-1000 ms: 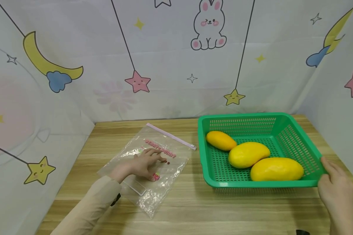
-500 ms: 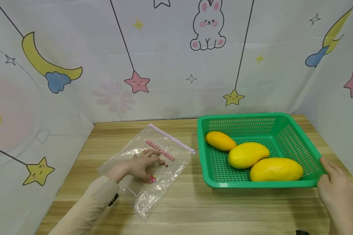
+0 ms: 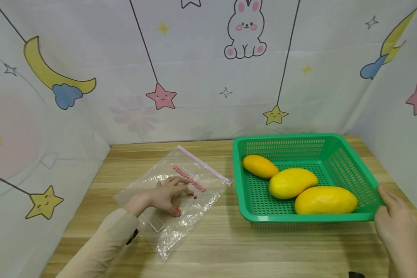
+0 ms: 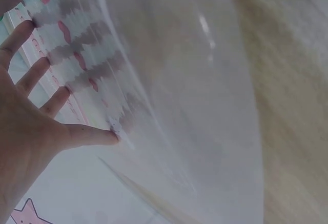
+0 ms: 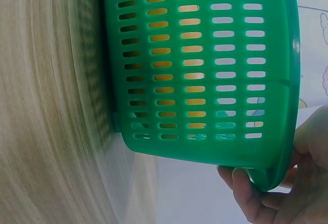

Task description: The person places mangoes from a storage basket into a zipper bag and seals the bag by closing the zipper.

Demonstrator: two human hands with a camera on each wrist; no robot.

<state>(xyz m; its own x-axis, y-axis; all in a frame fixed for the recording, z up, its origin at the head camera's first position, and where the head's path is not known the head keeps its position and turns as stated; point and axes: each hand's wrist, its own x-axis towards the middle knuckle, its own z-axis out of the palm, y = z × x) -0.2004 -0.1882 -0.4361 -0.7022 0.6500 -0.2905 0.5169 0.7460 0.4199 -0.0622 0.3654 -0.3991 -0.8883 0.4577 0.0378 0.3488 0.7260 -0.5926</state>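
A clear zip bag (image 3: 194, 211) with a pale purple zip strip and pink lettering lies flat and slanted on the table. On its middle rests my left hand (image 3: 168, 196); in the left wrist view the fingers of that hand (image 4: 28, 114) are spread, tips against the plastic (image 4: 205, 116). At the right, my right hand (image 3: 397, 227) grips the near right corner of a green perforated basket (image 3: 307, 218). The right wrist view has the fingers (image 5: 248, 196) curled round the rim. Three yellow mangoes lie inside: a small one (image 3: 260, 166), a middle one (image 3: 292, 183) and a large one (image 3: 326, 200).
The wooden table (image 3: 250, 251) ends at a white printed curtain (image 3: 201, 119) behind, with more of the fabric at both sides. Between the bag's zip end and the basket's left wall there is only a narrow gap.
Under my left hand the bag has turned slightly clockwise: its near corner has shifted left and its slider end nearer to me. My right hand and the basket look unmoved.
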